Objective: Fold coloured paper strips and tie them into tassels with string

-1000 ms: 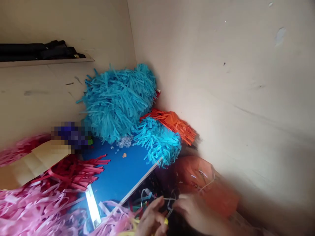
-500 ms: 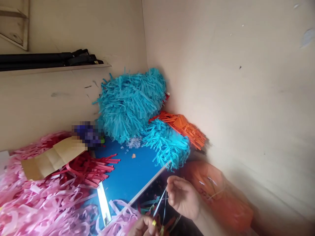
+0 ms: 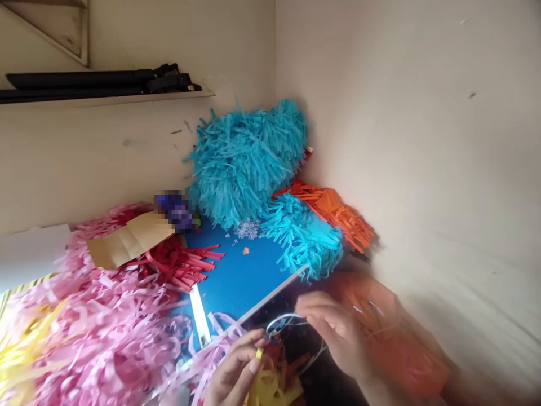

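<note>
My left fingers (image 3: 248, 354) pinch a yellow strip (image 3: 258, 353); my right fingers (image 3: 323, 311) are blurred at a white cord (image 3: 284, 322), grip unclear.

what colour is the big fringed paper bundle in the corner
The fringed paper bundle is bright turquoise blue; it shows clearly in the head view.

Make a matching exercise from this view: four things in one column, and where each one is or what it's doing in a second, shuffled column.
Things:
1. Left hand
2. Black long bundle
3. Turquoise shredded-paper mass
4. Red paper strips

Places or states:
A. Lying on a wall shelf
B. Heaped behind a blue board
C. Pinching a small yellow piece
D. Fanned out beside a brown card

Pairs: 1-C, 2-A, 3-B, 4-D
</note>
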Available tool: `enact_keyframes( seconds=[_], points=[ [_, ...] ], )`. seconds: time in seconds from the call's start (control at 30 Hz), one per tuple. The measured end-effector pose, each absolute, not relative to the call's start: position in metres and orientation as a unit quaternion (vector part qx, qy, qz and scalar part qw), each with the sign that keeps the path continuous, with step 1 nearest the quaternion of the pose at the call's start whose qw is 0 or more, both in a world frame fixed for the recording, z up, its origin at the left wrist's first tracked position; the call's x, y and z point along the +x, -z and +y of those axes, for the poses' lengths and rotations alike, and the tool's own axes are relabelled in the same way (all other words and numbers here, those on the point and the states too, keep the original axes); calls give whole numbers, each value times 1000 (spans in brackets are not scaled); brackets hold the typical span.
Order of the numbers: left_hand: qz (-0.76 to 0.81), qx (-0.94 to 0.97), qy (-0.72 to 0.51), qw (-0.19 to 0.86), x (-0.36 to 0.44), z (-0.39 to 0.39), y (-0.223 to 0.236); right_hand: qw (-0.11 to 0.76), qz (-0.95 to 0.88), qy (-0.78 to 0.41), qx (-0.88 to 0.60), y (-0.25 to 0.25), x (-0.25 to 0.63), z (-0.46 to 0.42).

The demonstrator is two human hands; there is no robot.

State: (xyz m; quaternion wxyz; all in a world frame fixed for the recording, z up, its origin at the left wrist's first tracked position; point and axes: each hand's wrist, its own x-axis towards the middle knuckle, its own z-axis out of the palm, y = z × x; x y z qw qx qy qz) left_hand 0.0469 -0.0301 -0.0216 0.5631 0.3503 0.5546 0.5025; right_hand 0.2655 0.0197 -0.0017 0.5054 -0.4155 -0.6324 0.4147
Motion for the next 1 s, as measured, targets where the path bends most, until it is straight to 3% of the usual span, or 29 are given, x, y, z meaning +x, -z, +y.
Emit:
enact_keyframes(
  seconds=[0.17,0.53,0.7,0.8,0.9,1.0],
  points=[
    [477,151,-463,731,52,-30,19,339,-553,-662,-376,5,236,1],
    [442,140,-469,752,61,-31,17,290,-544,-715,-329,13,219,3],
    [483,272,-478,682,56,-29,19,278,-527,-729,-337,18,220,5],
    [571,422,-452,540,53,-32,20,266,-551,-706,-357,20,222,4],
    [620,502,-428,424,54,-39,22,252,-602,-649,-391,21,221,1],
    [610,534,-418,410,56,-43,29,257,-661,-555,-435,21,216,-2]
  ],
)
